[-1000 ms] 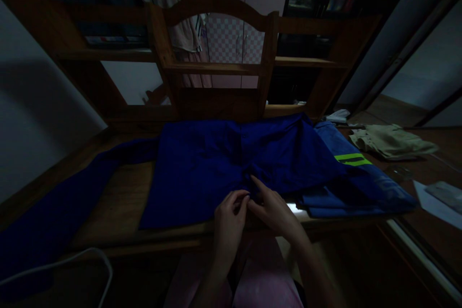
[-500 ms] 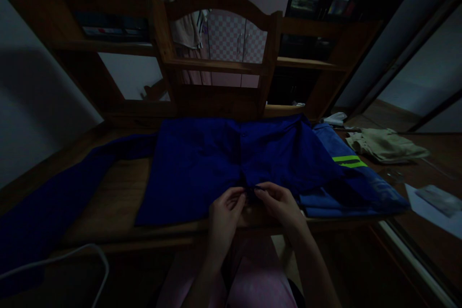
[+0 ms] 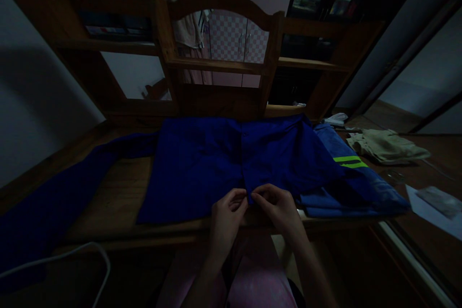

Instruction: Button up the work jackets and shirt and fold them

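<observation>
A dark blue work jacket (image 3: 202, 163) lies spread flat on a wooden desk (image 3: 119, 202), one sleeve trailing off to the left. My left hand (image 3: 225, 219) and my right hand (image 3: 277, 207) meet at the jacket's bottom hem, in the middle of its front opening. Both hands have their fingers curled in a pinch on the two front edges of the cloth. Folded blue garments (image 3: 355, 185) with a yellow-green reflective stripe (image 3: 350, 161) lie just right of my right hand.
A wooden shelf unit (image 3: 220, 57) rises behind the desk. A folded beige garment (image 3: 388, 147) and white papers (image 3: 433, 202) lie at the right. A white cable (image 3: 72, 255) loops at the lower left. The room is dim.
My right hand's index finger was stretched out on the cloth; it has since curled in. Both hands now pinch the front edges at the hem.
</observation>
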